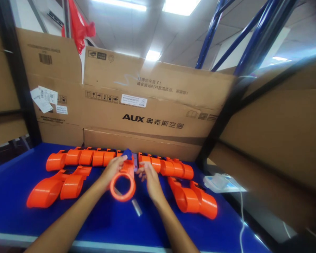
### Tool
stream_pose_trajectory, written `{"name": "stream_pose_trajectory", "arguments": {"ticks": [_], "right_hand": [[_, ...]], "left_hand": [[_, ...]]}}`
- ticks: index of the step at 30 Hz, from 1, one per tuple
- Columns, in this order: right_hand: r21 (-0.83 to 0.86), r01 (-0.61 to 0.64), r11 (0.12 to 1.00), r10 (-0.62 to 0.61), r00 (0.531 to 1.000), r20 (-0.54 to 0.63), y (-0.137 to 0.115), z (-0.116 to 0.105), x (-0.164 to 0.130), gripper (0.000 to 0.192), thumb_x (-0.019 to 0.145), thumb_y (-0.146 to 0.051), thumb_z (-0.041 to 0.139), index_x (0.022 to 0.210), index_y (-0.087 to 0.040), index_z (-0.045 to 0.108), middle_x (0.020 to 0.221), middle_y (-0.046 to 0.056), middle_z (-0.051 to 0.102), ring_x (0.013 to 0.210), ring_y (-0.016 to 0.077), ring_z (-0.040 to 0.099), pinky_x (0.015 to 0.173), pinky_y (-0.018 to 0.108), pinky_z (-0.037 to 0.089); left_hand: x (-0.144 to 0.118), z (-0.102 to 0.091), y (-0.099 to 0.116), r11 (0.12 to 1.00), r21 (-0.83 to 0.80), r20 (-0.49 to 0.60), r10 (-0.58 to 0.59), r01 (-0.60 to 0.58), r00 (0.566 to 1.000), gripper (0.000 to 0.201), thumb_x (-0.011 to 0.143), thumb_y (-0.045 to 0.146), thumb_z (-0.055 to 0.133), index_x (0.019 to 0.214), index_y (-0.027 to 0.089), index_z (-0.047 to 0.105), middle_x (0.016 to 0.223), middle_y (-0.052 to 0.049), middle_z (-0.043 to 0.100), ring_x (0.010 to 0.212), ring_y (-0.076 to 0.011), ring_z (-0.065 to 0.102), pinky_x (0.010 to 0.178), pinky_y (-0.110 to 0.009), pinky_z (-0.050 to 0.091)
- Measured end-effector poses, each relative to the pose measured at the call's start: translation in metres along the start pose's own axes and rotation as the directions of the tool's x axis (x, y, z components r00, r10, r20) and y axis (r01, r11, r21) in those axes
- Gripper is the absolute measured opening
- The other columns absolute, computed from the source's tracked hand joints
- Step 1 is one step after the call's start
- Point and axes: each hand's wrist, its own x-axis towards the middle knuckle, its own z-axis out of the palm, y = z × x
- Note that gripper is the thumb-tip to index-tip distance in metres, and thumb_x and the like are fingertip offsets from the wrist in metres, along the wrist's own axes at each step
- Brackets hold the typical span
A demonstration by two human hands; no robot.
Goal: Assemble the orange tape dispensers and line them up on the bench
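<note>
My left hand (pixel 115 168) is closed on an orange plastic tape dispenser (pixel 122 198), whose round ring faces me and hangs below the fingers. A small dark blue piece (pixel 127 153) shows at the top of the dispenser, by my left thumb and fingertips. Just right of the dispenser is my right hand (pixel 149 175), with fingers bent and apart and nothing visible between them. Under the ring, a short silvery strip (pixel 137 207) lies on the blue tabletop (pixel 100 218). Behind both hands, a small greyish object (pixel 136 163) is partly hidden.
Several similar orange dispensers (pixel 86 157) form a row along the back. More stand at front left (pixel 45 191) and front right (pixel 207 203). A cardboard wall (pixel 152 102) closes off the back. To the right are a white power strip (pixel 223 183) and its cable (pixel 241 218).
</note>
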Motion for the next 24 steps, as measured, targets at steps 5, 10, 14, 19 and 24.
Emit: {"name": "stream_pose_trajectory", "arguments": {"ticks": [5, 10, 14, 19, 24], "right_hand": [[-0.254, 0.311, 0.916, -0.154, 0.856, 0.494, -0.014, 0.01, -0.017, 0.024, 0.094, -0.037, 0.057, 0.113, -0.03, 0.07, 0.108, 0.004, 0.072, 0.101, 0.0231, 0.063, 0.093, 0.039, 0.045], [-0.296, 0.44, 0.848, -0.14, 0.724, 0.676, -0.018, 0.025, -0.03, 0.033, 0.092, -0.032, 0.062, 0.124, -0.035, 0.066, 0.119, 0.004, 0.069, 0.111, 0.0241, 0.061, 0.101, 0.044, 0.042], [-0.246, 0.444, 0.862, -0.191, 0.732, 0.654, -0.017, 0.028, -0.025, 0.031, 0.097, -0.03, 0.052, 0.126, -0.029, 0.066, 0.119, 0.006, 0.071, 0.109, 0.0226, 0.064, 0.099, 0.04, 0.045], [-0.227, 0.429, 0.874, -0.194, 0.738, 0.646, -0.015, 0.029, -0.024, 0.032, 0.099, -0.032, 0.05, 0.126, -0.029, 0.066, 0.124, 0.005, 0.069, 0.113, 0.0227, 0.062, 0.101, 0.04, 0.044], [-0.224, 0.402, 0.888, -0.187, 0.76, 0.622, -0.014, 0.033, -0.026, 0.028, 0.096, -0.033, 0.053, 0.118, -0.026, 0.07, 0.115, 0.005, 0.072, 0.108, 0.0228, 0.063, 0.098, 0.038, 0.046]], "left_hand": [[0.005, -0.017, 0.03, 0.968, -0.226, -0.115, 0.084, -0.108, 0.99, 0.03, 0.082, 0.037, 0.06, 0.093, 0.011, 0.068, 0.065, -0.005, 0.071, 0.058, -0.0176, 0.068, 0.062, -0.027, 0.054], [0.002, -0.017, 0.036, 0.962, -0.239, -0.135, 0.105, -0.135, 0.985, 0.034, 0.081, 0.042, 0.061, 0.097, 0.012, 0.066, 0.068, -0.005, 0.071, 0.059, -0.0179, 0.068, 0.062, -0.028, 0.055], [0.002, -0.015, 0.035, 0.966, -0.213, -0.167, 0.111, -0.146, 0.98, 0.039, 0.08, 0.046, 0.062, 0.099, 0.013, 0.066, 0.077, -0.009, 0.075, 0.071, -0.0237, 0.072, 0.065, -0.032, 0.057], [0.001, -0.013, 0.036, 0.964, -0.219, -0.177, 0.114, -0.152, 0.978, 0.038, 0.08, 0.045, 0.061, 0.099, 0.012, 0.066, 0.077, -0.009, 0.075, 0.07, -0.0237, 0.072, 0.066, -0.033, 0.058], [-0.002, -0.009, 0.035, 0.969, -0.22, -0.173, 0.078, -0.116, 0.982, 0.037, 0.08, 0.044, 0.061, 0.098, 0.012, 0.066, 0.068, -0.007, 0.073, 0.063, -0.0219, 0.071, 0.063, -0.03, 0.057]]}}
